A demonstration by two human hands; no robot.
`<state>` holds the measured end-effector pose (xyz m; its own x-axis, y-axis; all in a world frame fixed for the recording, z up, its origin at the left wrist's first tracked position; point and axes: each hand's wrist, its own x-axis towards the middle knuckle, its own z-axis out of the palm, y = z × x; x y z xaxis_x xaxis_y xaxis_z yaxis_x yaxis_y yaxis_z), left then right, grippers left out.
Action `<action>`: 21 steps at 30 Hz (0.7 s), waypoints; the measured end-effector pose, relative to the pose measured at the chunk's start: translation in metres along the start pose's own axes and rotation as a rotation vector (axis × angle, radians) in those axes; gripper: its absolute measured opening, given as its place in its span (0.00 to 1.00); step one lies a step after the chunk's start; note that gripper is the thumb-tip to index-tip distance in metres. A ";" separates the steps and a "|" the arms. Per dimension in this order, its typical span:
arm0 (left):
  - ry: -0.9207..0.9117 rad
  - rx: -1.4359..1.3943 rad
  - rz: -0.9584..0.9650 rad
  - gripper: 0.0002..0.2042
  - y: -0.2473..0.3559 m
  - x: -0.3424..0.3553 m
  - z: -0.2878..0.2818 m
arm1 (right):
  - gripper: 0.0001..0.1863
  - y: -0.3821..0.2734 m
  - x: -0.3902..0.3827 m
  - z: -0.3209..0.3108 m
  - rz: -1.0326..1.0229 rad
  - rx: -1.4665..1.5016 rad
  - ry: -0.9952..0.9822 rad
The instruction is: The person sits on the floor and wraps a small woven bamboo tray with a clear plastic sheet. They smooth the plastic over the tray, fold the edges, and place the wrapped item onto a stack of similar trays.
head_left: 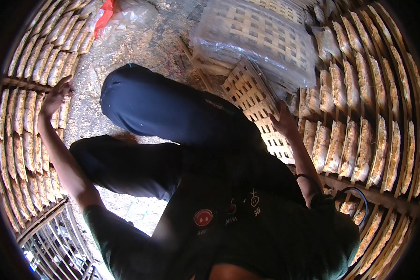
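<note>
My left hand (56,97) is raised beside the rack at left, its fingers apart and nothing visible in them. It is nearest to the rows of pale, wrapped slabs (29,109) on that rack. At right, my right hand (284,123) is at the edge of a woven bamboo lattice panel (249,86), thumb toward its face and fingers along the edge. The panel stands tilted against a plastic-covered stack of similar lattice panels (261,39). Part of the right hand's grip is hard to make out in shadow.
Tall rows of wrapped slabs (350,144) line the right side, close to my right arm. Clear crumpled plastic with a red piece (104,17) lies at the far left on the crumb-strewn floor (161,39). A slatted frame (56,238) stands at lower left. My bent knees fill the middle.
</note>
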<state>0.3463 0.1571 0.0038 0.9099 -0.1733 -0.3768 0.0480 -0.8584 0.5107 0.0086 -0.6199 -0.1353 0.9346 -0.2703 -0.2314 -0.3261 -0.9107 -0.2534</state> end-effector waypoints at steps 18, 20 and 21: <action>-0.207 0.121 -0.270 0.33 0.017 -0.085 0.007 | 0.50 0.081 0.029 0.035 -0.159 -0.284 0.264; -0.245 0.101 -0.315 0.34 0.004 -0.100 0.008 | 0.46 0.049 0.024 0.035 -0.163 -0.156 0.121; -0.256 0.073 -0.302 0.34 -0.003 -0.099 0.011 | 0.47 0.060 0.031 0.032 -0.198 0.014 0.136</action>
<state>0.2515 0.1714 0.0317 0.7269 -0.0150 -0.6866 0.2599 -0.9194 0.2951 0.0131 -0.6726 -0.1879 0.9907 -0.1273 -0.0478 -0.1357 -0.9459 -0.2947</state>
